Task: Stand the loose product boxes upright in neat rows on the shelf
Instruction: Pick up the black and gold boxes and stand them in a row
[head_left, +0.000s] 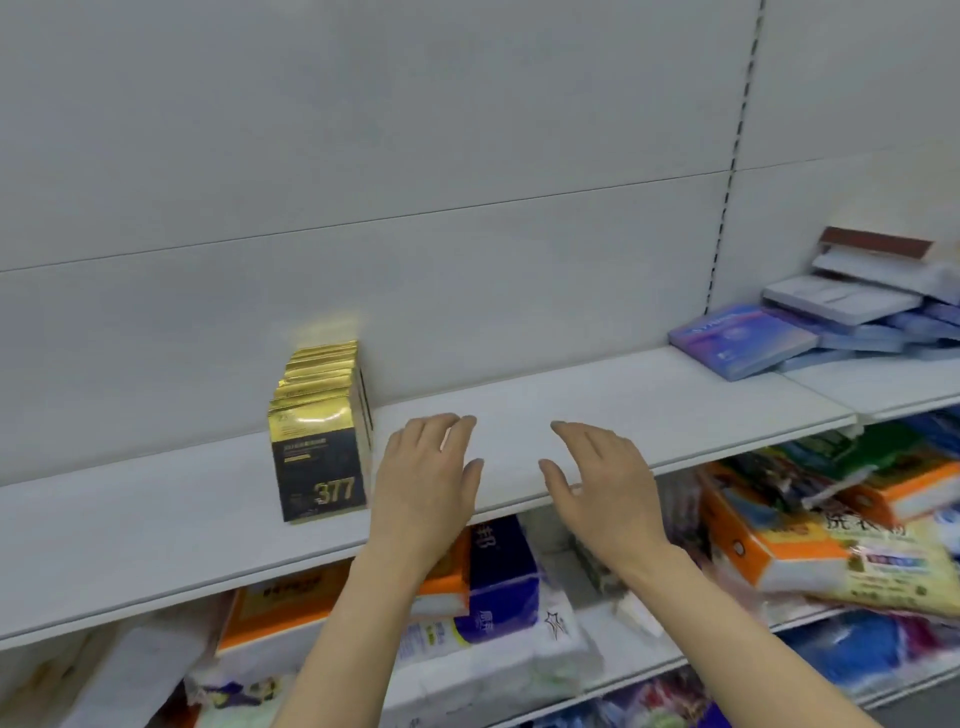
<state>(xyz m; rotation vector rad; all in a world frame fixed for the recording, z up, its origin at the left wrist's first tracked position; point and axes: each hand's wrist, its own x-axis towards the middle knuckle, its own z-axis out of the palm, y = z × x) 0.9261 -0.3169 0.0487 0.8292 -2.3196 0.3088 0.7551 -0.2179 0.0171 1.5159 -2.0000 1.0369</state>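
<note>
Product boxes fall into two groups here: a gold and black row (322, 431) already standing upright, front to back, at about nine o'clock from the hands, and a loose pile of blue and grey boxes (852, 317) lying flat and overlapping at about two o'clock, on the far right of the shelf (597, 395). The nearest of that pile, a purple-blue box (740, 340), lies flat at the pile's left edge. Both hands hover over the bare middle of the shelf, holding nothing: the left hand (428, 473) has its fingers spread and relaxed just beside the standing row, apart from it, and the right hand (602, 473) is likewise loose and spread. By my reading one row is done and the next step is fetching from the pile, which calls for a reach toward two o'clock, most easily with the right hand, then turning a flat box upright. The open stretch between row and pile gives ample room to set boxes down; the shelf's front lip lies under the wrists, so boxes should go well back from it. Below, packed tissue packs (498, 587) crowd the lower shelf.
</note>
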